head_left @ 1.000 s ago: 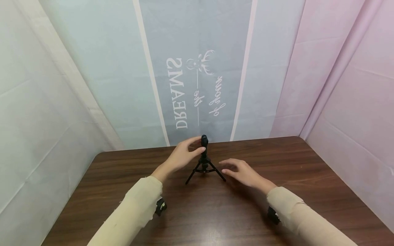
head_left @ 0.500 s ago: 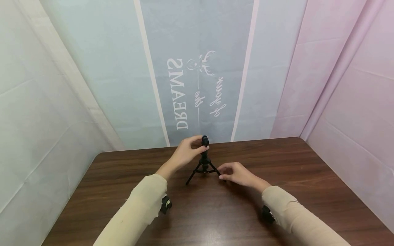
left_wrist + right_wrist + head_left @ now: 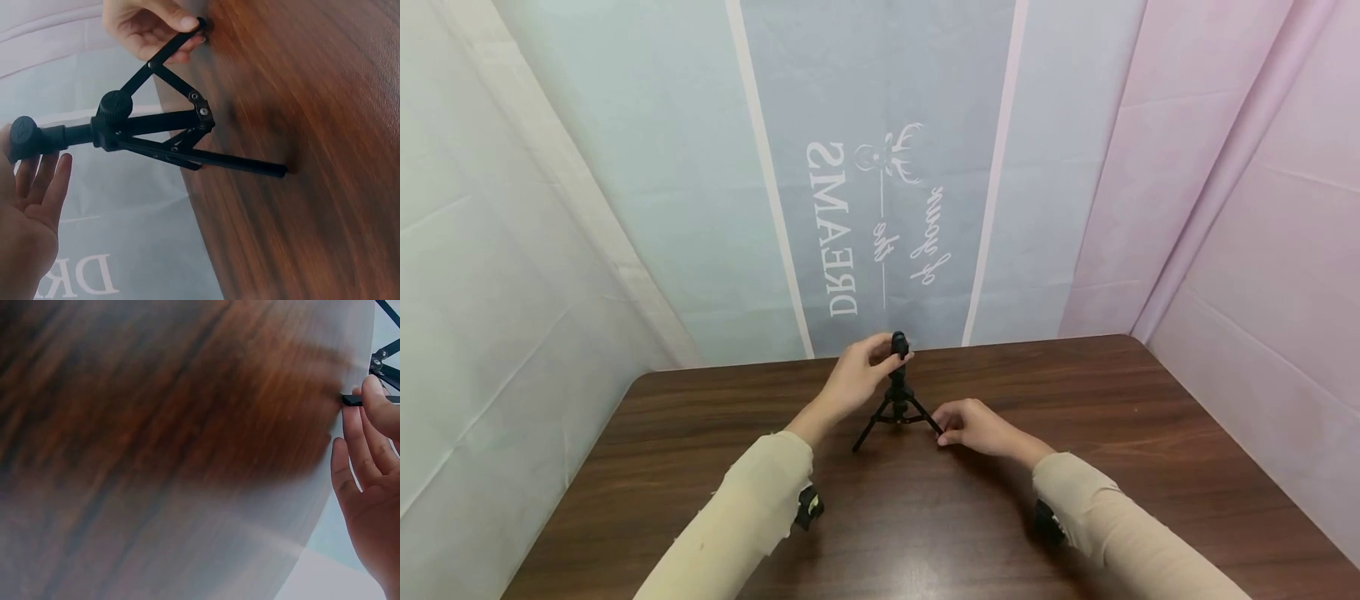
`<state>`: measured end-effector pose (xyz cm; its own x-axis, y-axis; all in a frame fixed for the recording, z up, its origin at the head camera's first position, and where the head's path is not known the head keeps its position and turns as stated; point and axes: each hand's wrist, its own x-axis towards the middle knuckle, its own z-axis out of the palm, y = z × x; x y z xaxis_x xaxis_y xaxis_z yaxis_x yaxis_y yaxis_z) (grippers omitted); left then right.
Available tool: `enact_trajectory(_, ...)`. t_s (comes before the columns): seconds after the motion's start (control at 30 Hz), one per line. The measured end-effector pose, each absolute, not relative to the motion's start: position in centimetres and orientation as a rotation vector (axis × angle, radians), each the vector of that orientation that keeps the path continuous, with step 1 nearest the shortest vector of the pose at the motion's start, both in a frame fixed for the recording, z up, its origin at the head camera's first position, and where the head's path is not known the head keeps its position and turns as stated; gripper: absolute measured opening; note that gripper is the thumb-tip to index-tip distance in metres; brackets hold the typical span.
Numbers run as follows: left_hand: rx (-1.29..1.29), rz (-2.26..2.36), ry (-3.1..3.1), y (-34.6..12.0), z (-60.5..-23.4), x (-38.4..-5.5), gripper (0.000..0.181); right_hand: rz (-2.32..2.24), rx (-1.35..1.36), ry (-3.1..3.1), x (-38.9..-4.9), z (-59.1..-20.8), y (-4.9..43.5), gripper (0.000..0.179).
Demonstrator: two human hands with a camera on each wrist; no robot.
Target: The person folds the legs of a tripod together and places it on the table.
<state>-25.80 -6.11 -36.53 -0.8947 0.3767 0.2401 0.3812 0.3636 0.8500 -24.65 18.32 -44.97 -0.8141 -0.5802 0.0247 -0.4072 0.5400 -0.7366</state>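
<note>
A small black tripod [image 3: 898, 392] stands upright with its legs spread near the table's far edge. My left hand [image 3: 853, 373] grips its head from the left, thumb in front and fingers behind. In the left wrist view the tripod's round knobs, centre column and hinged leg braces [image 3: 203, 112] show clearly. On the other side, my right hand [image 3: 977, 427] pinches the lower end of the right leg between thumb and fingers. The right wrist view shows that leg's tip [image 3: 352, 400] poking out past the thumb.
The brown wood-grain table [image 3: 910, 517] lies under both forearms. Behind it hangs a pale blue-grey cloth [image 3: 887, 83] with mirrored lettering, and light cloth walls [image 3: 1262, 250] close off the sides. A small black device sits under each wrist.
My right hand has moved left and slightly down from beside the tripod and now pinches its right leg. My left hand has kept its hold on the head, its thumb shifting slightly right.
</note>
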Motion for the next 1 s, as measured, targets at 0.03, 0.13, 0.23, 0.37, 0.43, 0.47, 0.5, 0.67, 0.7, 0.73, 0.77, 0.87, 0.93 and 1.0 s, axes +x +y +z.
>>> enact_trajectory(0.03, -0.719, -1.634, -2.587, -6.1, -36.6, -25.7, 0.029, -1.134, -0.836, 2.555, -24.7, -45.0, 18.3, 0.015)
enact_trajectory(0.13, -0.726, -1.678, -2.569, -5.8, -36.7, -25.6, 0.031, -1.138, -0.846, 2.555, -24.7, -45.1, 18.3, 0.012)
enact_trajectory(0.23, -0.722, -1.701, -2.556, -5.7, -36.8, -25.4, 0.033, -1.138, -0.858, 2.563, -24.7, -45.2, 18.3, 0.011)
enact_trajectory(0.37, -0.689, -1.692, -2.566, -5.4, -36.7, -25.2, 0.033, -1.131, -0.866, 2.590, -24.8, -45.3, 18.4, 0.011)
enact_trajectory(0.43, -0.658, -1.675, -2.578, -5.3, -36.7, -25.1, 0.033, -1.135, -0.863, 2.595, -24.8, -45.3, 18.3, 0.011)
enact_trajectory(0.47, -0.640, -1.664, -2.585, -5.3, -36.7, -25.0, 0.034, -1.139, -0.862, 2.594, -24.8, -45.3, 18.3, 0.011)
enact_trajectory(0.5, -0.624, -1.657, -2.589, -5.3, -36.7, -24.9, 0.035, -1.143, -0.863, 2.594, -24.9, -45.3, 18.2, 0.011)
enact_trajectory(0.67, -0.570, -1.658, -2.556, -5.0, -37.0, -24.8, 0.034, -1.155, -0.861, 2.607, -24.8, -45.3, 18.1, 0.011)
enact_trajectory(0.7, -0.561, -1.662, -2.548, -4.9, -37.0, -24.8, 0.033, -1.158, -0.857, 2.616, -24.7, -45.3, 18.1, 0.010)
enact_trajectory(0.73, -0.549, -1.667, -2.538, -4.8, -37.1, -24.8, 0.031, -1.160, -0.853, 2.626, -24.7, -45.3, 18.1, 0.010)
enact_trajectory(0.77, -0.541, -1.672, -2.527, -4.8, -37.1, -24.8, 0.030, -1.161, -0.849, 2.638, -24.7, -45.4, 18.0, 0.010)
enact_trajectory(0.87, -0.510, -1.682, -2.509, -4.6, -37.2, -24.8, 0.027, -1.169, -0.834, 2.672, -24.7, -45.5, 17.7, 0.010)
enact_trajectory(0.93, -0.498, -1.694, -2.495, -4.6, -37.2, -24.8, 0.026, -1.172, -0.834, 2.689, -24.7, -45.6, 17.6, 0.009)
enact_trajectory(1.0, -0.491, -1.701, -2.486, -4.6, -37.3, -24.8, 0.026, -1.173, -0.830, 2.701, -24.7, -45.6, 17.4, 0.009)
